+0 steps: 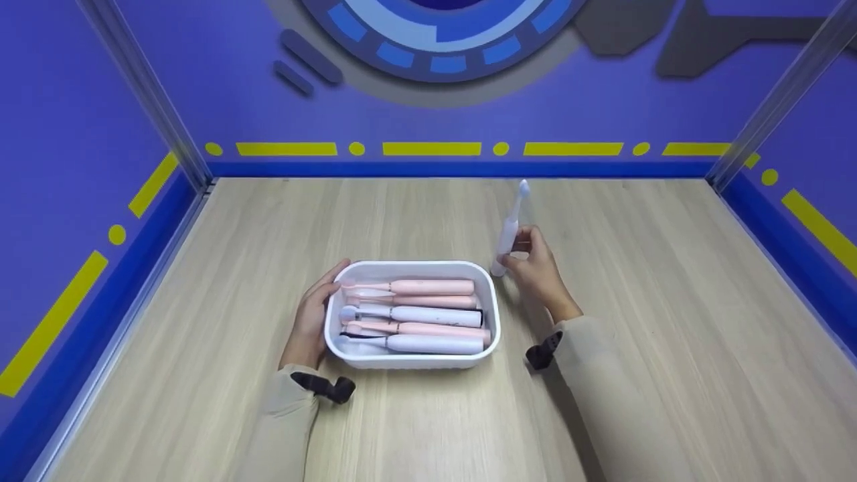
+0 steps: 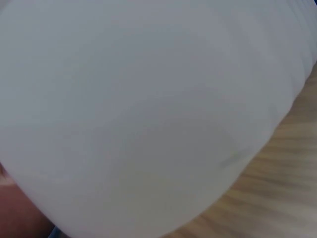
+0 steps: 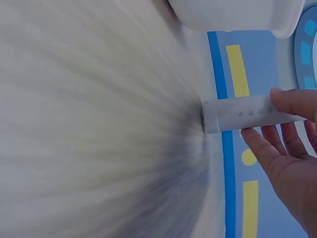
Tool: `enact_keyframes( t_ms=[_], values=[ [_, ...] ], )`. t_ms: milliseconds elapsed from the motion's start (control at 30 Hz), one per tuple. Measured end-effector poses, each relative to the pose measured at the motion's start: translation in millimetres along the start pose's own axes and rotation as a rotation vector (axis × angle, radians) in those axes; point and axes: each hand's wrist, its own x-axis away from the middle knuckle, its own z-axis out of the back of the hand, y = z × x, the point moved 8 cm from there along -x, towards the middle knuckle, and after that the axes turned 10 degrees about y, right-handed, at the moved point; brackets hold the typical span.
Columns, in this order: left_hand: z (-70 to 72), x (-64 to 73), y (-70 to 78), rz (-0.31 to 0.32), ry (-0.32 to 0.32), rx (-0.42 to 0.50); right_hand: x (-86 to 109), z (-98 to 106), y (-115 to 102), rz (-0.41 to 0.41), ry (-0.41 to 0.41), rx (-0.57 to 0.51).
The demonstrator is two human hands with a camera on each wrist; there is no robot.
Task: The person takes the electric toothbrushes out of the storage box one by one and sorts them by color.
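A white electric toothbrush (image 1: 509,234) stands nearly upright, head up, just beyond the right end of a white plastic bin. My right hand (image 1: 535,264) pinches its handle between thumb and fingers. In the right wrist view the base of the toothbrush (image 3: 233,114) is at the tabletop, with a row of small marks along the handle. My left hand (image 1: 313,318) holds the left end of the bin (image 1: 415,362), thumb at the rim. Inside lie several pink and white electric toothbrushes (image 1: 435,316), side by side. The bin's wall (image 2: 148,109) fills most of the left wrist view.
The wood-grain table (image 1: 221,268) is enclosed by blue printed panels (image 1: 435,120) at the back and both sides. Metal posts (image 1: 161,100) stand at the back corners. A black wrist camera (image 1: 325,386) is strapped on each sleeve.
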Motion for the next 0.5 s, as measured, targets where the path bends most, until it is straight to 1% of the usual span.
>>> enact_keyframes(
  t_ms=[267,500],
  values=[
    [-2.7,1.2,1.1,-0.005,-0.035,0.012,1.9,-2.1,1.7,-0.018,-0.019,-0.007],
    [-1.9,0.7,1.1,-0.006,-0.035,-0.006,2.1,-3.3,4.7,-0.013,-0.023,-0.002]
  ],
)
